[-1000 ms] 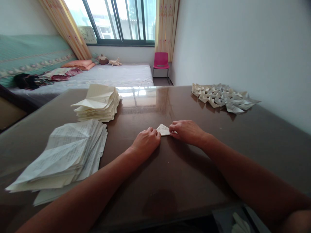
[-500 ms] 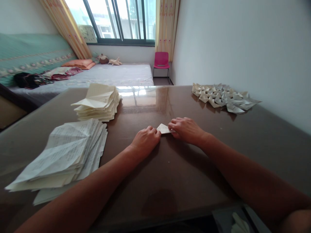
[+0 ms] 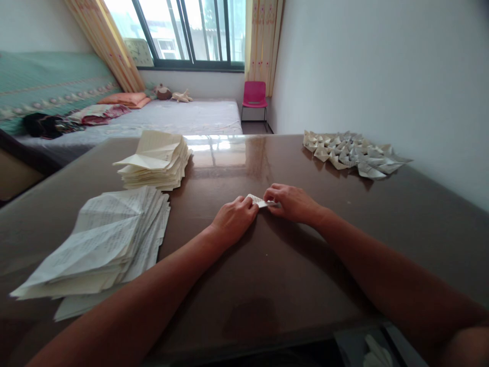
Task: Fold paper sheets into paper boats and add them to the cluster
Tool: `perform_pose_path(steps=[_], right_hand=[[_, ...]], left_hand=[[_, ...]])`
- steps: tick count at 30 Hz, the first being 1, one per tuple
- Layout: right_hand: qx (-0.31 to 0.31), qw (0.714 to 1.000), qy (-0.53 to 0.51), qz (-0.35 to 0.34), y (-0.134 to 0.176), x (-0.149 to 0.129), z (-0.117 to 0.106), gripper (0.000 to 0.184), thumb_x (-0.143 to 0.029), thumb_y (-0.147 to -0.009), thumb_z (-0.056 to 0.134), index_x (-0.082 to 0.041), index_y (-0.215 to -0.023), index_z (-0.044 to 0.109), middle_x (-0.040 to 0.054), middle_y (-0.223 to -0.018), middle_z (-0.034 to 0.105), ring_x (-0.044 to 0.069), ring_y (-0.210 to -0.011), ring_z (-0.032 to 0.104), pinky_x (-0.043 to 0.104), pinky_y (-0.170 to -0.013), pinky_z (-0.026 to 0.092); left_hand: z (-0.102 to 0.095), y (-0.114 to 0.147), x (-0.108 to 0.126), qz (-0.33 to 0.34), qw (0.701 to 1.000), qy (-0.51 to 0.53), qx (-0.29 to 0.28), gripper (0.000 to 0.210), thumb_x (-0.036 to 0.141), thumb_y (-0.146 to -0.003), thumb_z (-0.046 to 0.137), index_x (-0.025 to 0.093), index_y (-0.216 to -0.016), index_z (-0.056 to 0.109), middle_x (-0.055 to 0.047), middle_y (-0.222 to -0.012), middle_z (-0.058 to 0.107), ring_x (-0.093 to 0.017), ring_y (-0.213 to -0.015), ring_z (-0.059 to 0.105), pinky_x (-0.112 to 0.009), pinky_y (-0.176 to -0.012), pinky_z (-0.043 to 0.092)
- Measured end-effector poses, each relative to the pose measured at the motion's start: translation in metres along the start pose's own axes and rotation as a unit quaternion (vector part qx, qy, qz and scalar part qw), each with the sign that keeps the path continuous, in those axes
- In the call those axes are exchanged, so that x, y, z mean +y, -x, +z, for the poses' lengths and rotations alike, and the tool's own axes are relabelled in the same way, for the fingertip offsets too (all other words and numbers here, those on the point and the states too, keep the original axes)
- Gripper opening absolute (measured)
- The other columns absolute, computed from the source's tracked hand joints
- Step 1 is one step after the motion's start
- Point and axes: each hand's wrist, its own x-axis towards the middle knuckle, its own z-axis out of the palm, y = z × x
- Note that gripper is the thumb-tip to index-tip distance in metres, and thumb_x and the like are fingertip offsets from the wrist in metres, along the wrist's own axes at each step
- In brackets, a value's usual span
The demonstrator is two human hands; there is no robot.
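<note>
A small folded paper (image 3: pixel 260 202) with writing on it lies on the brown table (image 3: pixel 229 265), between my two hands. My left hand (image 3: pixel 237 216) is closed on its left part, fingers pressed down over it. From the other side, my right hand (image 3: pixel 288 202) pinches the paper's right end between thumb and fingers. Much of the paper is hidden under the fingers, so its full shape cannot be made out.
On the left stand a stack of white written sheets (image 3: pixel 103 239) and, behind it, a stack of cream sheets (image 3: pixel 156 160). Several folded paper boats (image 3: pixel 351 153) cluster at the back right by the wall. Beyond the table are a bed (image 3: pixel 191 117) and a pink chair (image 3: pixel 254 95).
My left hand has shifted slightly right over the folded paper and now covers more of it. The right hand has barely moved and keeps its pinch.
</note>
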Motion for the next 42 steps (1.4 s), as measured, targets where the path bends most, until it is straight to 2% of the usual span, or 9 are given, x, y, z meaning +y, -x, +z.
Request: perform_pose_path(steps=[6, 9, 14, 17, 21, 25, 34, 38, 42], right_hand=[[-0.017, 0.985, -0.154, 0.078, -0.003, 0.011, -0.001, 0.028, -0.045, -0.086, 0.054, -0.019, -0.09, 0.063, 0.0009, -0.077, 0.069, 0.012, -0.068, 0.061, 0.021, -0.059, 0.038], [-0.002, 0.979, -0.183, 0.092, -0.005, 0.01, 0.003, 0.025, -0.04, -0.089, 0.05, -0.018, -0.087, 0.062, -0.0005, -0.065, 0.067, 0.012, -0.063, 0.061, 0.021, -0.059, 0.038], [0.036, 0.968, -0.239, 0.07, -0.011, 0.013, 0.018, 0.014, -0.029, -0.084, 0.056, -0.017, -0.087, 0.061, 0.0016, -0.076, 0.069, 0.011, -0.068, 0.061, 0.021, -0.065, 0.042], [0.059, 0.96, -0.272, 0.043, -0.012, 0.011, 0.023, 0.014, -0.028, -0.084, 0.056, -0.016, -0.091, 0.059, 0.0013, -0.078, 0.067, 0.011, -0.07, 0.06, 0.021, -0.066, 0.043], [0.087, 0.957, -0.278, 0.009, -0.012, 0.007, 0.025, 0.016, -0.027, -0.084, 0.057, -0.018, -0.096, 0.059, -0.0003, -0.079, 0.064, 0.011, -0.07, 0.058, 0.022, -0.067, 0.042], [0.09, 0.948, -0.307, 0.002, -0.013, 0.01, 0.03, 0.013, -0.028, -0.083, 0.058, -0.019, -0.092, 0.06, -0.0005, -0.077, 0.064, 0.011, -0.067, 0.055, 0.023, -0.065, 0.042], [0.072, 0.877, -0.473, 0.04, -0.02, 0.015, 0.036, 0.013, -0.027, -0.077, 0.06, -0.017, -0.084, 0.06, -0.0001, -0.072, 0.063, 0.013, -0.064, 0.059, 0.024, -0.06, 0.046], [0.084, 0.883, -0.459, 0.04, -0.02, 0.013, 0.035, 0.014, -0.027, -0.077, 0.06, -0.016, -0.085, 0.062, -0.0001, -0.07, 0.063, 0.012, -0.062, 0.058, 0.024, -0.061, 0.046], [0.067, 0.916, -0.394, 0.031, -0.018, 0.014, 0.032, 0.017, -0.027, -0.079, 0.06, -0.016, -0.088, 0.069, 0.0021, -0.076, 0.068, 0.014, -0.069, 0.06, 0.026, -0.068, 0.046]], left_hand=[[0.004, -0.002, -0.001, -0.007, 1.0, -0.01, 0.013, 0.018, 0.021, -0.093, 0.044, 0.017, -0.103, 0.059, -0.007, -0.092, 0.058, -0.02, -0.086, 0.056, -0.028, -0.067, 0.047], [0.005, -0.001, 0.0, -0.01, 1.0, -0.007, 0.018, 0.019, 0.021, -0.093, 0.043, 0.016, -0.104, 0.059, -0.007, -0.091, 0.059, -0.019, -0.086, 0.057, -0.027, -0.069, 0.046], [0.002, -0.003, -0.004, -0.026, 0.998, 0.045, 0.028, 0.027, 0.028, -0.096, 0.038, 0.019, -0.099, 0.063, -0.005, -0.092, 0.06, -0.016, -0.086, 0.056, -0.026, -0.072, 0.046], [0.001, -0.006, -0.011, -0.051, 0.994, 0.082, 0.057, 0.027, 0.028, -0.096, 0.04, 0.024, -0.108, 0.064, -0.005, -0.104, 0.061, -0.017, -0.097, 0.052, -0.026, -0.078, 0.047], [0.01, -0.009, -0.019, -0.085, 0.985, 0.112, 0.1, 0.027, 0.03, -0.094, 0.044, 0.026, -0.107, 0.067, -0.005, -0.124, 0.055, -0.023, -0.117, 0.041, -0.037, -0.094, 0.044], [0.02, -0.011, -0.022, -0.116, 0.974, 0.173, 0.092, 0.022, 0.031, -0.09, 0.05, 0.024, -0.091, 0.071, -0.005, -0.122, 0.056, -0.026, -0.12, 0.04, -0.044, -0.1, 0.041], [0.017, -0.015, -0.016, -0.175, 0.948, 0.249, 0.096, 0.03, 0.036, -0.091, 0.046, 0.02, -0.081, 0.069, -0.008, -0.122, 0.056, -0.027, -0.124, 0.039, -0.048, -0.1, 0.04], [0.015, -0.012, -0.014, -0.159, 0.949, 0.26, 0.087, 0.022, 0.039, -0.083, 0.057, 0.022, -0.085, 0.069, -0.006, -0.125, 0.055, -0.028, -0.127, 0.037, -0.049, -0.099, 0.041], [0.018, -0.013, -0.016, -0.17, 0.938, 0.293, 0.073, 0.016, 0.032, -0.081, 0.06, 0.021, -0.083, 0.07, -0.006, -0.124, 0.057, -0.027, -0.127, 0.039, -0.046, -0.104, 0.039]])
